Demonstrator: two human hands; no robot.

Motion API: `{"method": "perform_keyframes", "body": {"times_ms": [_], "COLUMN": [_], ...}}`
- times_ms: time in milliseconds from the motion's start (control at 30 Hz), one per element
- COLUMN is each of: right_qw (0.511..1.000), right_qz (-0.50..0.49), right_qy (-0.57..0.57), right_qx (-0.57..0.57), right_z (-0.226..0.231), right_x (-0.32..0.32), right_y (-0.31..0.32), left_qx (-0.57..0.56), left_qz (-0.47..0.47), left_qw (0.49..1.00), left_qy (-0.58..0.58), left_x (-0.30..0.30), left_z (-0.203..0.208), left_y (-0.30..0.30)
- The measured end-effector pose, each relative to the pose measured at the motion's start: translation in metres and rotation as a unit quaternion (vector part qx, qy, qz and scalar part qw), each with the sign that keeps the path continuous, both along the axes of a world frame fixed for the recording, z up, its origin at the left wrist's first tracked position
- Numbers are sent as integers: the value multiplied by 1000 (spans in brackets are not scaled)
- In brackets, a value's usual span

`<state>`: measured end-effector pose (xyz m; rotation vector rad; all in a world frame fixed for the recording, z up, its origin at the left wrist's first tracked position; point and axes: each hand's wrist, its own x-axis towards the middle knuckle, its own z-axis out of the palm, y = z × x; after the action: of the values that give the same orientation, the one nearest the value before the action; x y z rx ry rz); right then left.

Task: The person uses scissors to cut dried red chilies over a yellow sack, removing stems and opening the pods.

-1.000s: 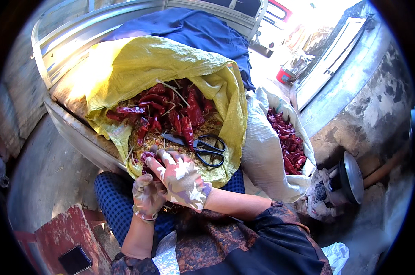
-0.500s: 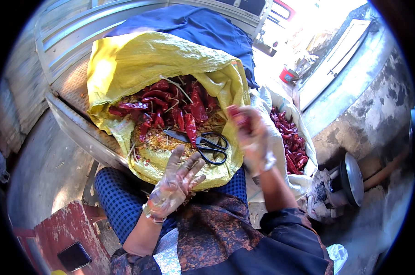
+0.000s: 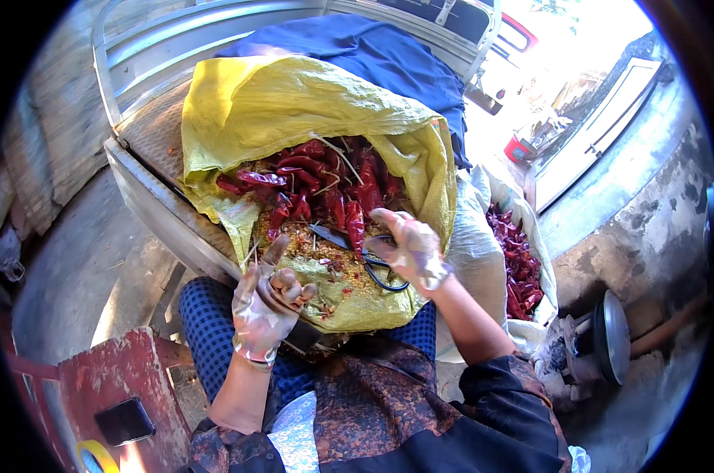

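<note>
A yellow woven sack (image 3: 294, 94) lies open before me, with dried red chili peppers (image 3: 302, 169) piled in its mouth. Loose yellow seeds (image 3: 294, 244) are scattered in front of them. My right hand (image 3: 412, 251), in a thin translucent glove, hovers at the black-handled scissors (image 3: 388, 280), fingers apart. It hides part of the handles; the blades point left among the seeds. One chili (image 3: 355, 225) lies across the scissors. At the sack's near left edge is my left hand (image 3: 268, 311), gloved likewise, index finger stretched out and the others loosely bent, with no object visible in it.
To the right stands a white sack (image 3: 522, 268) filled with red chilies. Beyond it is a round metal lid (image 3: 611, 337) by a stove-like thing. A worn red stool (image 3: 120, 370) at lower left carries a dark phone-like slab (image 3: 124, 422) and yellow tape (image 3: 96, 456).
The chili in my right hand is gone from it, and that hand has moved left from beside the white sack to the scissors. My left hand has shifted left, its fingers bending. The view has shifted slightly.
</note>
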<state>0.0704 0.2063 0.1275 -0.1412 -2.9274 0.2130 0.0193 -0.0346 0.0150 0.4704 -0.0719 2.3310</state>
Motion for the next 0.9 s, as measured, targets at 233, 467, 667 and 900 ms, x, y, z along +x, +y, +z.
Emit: {"method": "perform_keyframes", "body": {"times_ms": [233,467,667,900], "right_qw": [975,746,711,914], "right_qz": [-56,48,102,134], "right_qy": [101,102,-31,59], "right_qx": [-188,-656,-695,-379], "right_z": [-43,-16,-42,-22], "right_x": [-26,18,35,32], "right_y": [-5,-39,-72,-79], "left_qx": [-159,-182,-234,-424], "left_qz": [32,58,67,274], "left_qw": [985,980,969,851], "left_qy": [64,54,51,146], "left_x": [28,25,30,32], "left_z": [29,29,33,16], "left_y": [11,16,23,17]}}
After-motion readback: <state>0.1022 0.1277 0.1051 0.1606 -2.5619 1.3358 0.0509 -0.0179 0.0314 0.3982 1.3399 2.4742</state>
